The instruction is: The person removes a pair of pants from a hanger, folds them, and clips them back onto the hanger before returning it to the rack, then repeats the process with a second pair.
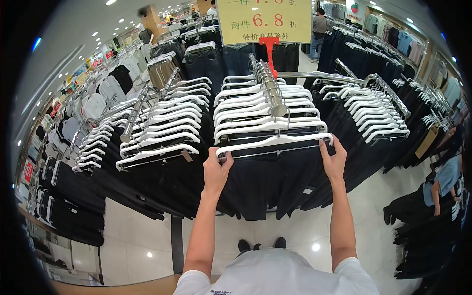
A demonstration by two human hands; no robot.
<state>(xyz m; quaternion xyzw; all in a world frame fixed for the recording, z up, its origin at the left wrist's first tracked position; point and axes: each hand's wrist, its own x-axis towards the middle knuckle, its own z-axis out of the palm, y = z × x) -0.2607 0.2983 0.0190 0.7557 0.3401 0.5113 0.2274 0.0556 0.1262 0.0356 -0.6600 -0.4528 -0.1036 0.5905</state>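
Note:
My left hand [216, 171] grips the left end of a white hanger [273, 143], thumb and fingers closed around its tip. At the opposite end, my right hand [335, 158] is closed on the same hanger. Black trousers [258, 182] hang from its lower bar, between my two forearms. This hanger is the front one in a row of white hangers [265, 110] on a chrome rail arm [275, 101], which points toward me. Whether its hook rests on the rail arm is hard to make out.
Rows of white hangers with dark trousers stand at the left [164, 137] and right [376, 115]. A yellow sign [265, 22] rises behind the rail on a red clip [269, 54]. A person in blue [445, 177] is at the far right. Pale tiles [295, 231] cover the floor.

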